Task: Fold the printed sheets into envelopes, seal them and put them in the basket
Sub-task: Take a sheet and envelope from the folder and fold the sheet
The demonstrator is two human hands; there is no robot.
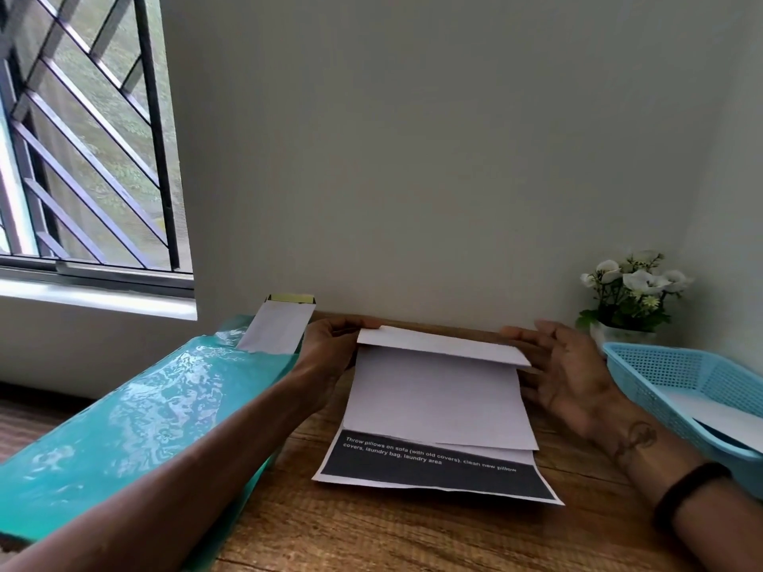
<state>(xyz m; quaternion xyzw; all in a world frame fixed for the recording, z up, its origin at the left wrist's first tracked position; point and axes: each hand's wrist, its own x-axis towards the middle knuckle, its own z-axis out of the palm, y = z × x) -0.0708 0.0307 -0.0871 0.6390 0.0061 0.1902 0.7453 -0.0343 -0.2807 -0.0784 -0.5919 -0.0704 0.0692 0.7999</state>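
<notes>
Printed sheets (437,410) mid-fold on wooden surface (371,530).
Top edge turned over toward the person; left hand (326,357) grips the fold's left end, right hand (565,365) lies flat-fingered at its right end. Blue basket (660,365) at right holds paper.

Soft daylight, wide-angle warp

We see even, fairly bright daylight coming from the window (82,134) at left; it throws rippled glare on the teal plastic sheet (136,410) and only faint shadows under the folded paper (441,390). The grille bars bow near the left edge, and the nearest forearms look slightly soft.
</notes>
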